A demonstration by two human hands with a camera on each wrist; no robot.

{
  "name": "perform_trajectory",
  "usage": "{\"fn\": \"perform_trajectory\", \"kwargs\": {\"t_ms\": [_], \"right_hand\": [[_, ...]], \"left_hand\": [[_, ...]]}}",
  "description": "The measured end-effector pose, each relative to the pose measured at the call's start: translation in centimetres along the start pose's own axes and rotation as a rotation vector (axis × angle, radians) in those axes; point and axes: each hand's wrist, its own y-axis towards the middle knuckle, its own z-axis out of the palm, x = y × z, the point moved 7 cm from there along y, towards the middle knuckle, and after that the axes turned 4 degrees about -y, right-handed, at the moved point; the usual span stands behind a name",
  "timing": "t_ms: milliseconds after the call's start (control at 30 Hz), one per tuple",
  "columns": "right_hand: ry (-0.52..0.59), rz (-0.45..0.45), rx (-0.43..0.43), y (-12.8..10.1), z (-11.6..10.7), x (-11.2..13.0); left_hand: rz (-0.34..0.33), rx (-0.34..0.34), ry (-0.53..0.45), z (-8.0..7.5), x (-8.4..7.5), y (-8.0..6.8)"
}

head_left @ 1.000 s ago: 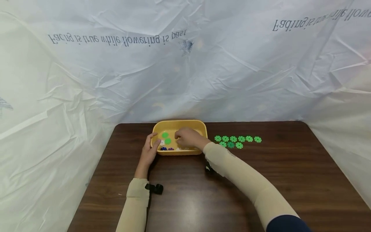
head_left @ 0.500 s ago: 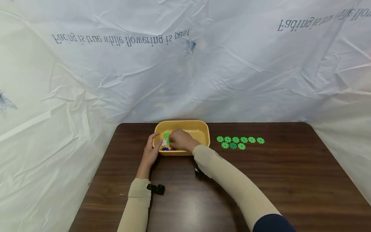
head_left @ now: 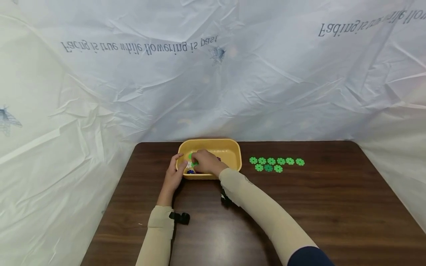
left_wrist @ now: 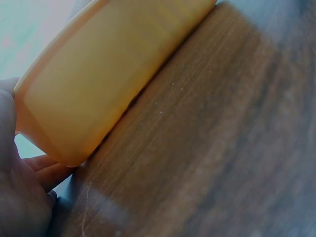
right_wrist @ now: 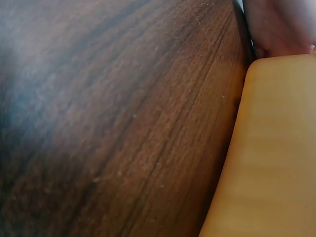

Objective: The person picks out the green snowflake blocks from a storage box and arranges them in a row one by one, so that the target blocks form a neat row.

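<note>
One dark wood table [head_left: 299,207] (white plastic backdrop [head_left: 266,85]).

Both forearms are covered by close-fitting beige sleeves that run from the wrists up past the elbows, smooth and plain apart from a faint dark marking on the right one near the wrist (too small to read). Above the right elbow a dark navy upper sleeve shows at the bottom edge of the head view. The left hand [head_left: 172,176] and the right hand [head_left: 205,162] are bare, with no gloves or rings to be seen. A small black device is strapped at each wrist: the left one juts out beside the sleeve cuff, the right one sits beneath the forearm, mostly hidden.
</note>
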Motion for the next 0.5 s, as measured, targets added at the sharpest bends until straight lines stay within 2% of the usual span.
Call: {"fn": "perform_trajectory", "kwargs": {"t_ms": [100,300,400,500], "right_hand": [[-0.022,0.013,0.000,-0.13,0.11,-0.09],[-0.060,0.028,-0.002,-0.44,-0.29,-0.04],[-0.036,0.009,-0.015,-0.63,-0.49,-0.09],[0.008,-0.009,-0.019,-1.02,-0.79,-0.21]], "left_hand": [[0.001,-0.007,-0.006,0.12,0.58,0.26],[0.015,-0.021,0.009,0.06,0.29,0.10],[0.010,-0.011,0.021,0.09,-0.28,-0.18],[0.010,-0.011,0.017,0.06,0.27,0.14]]}}
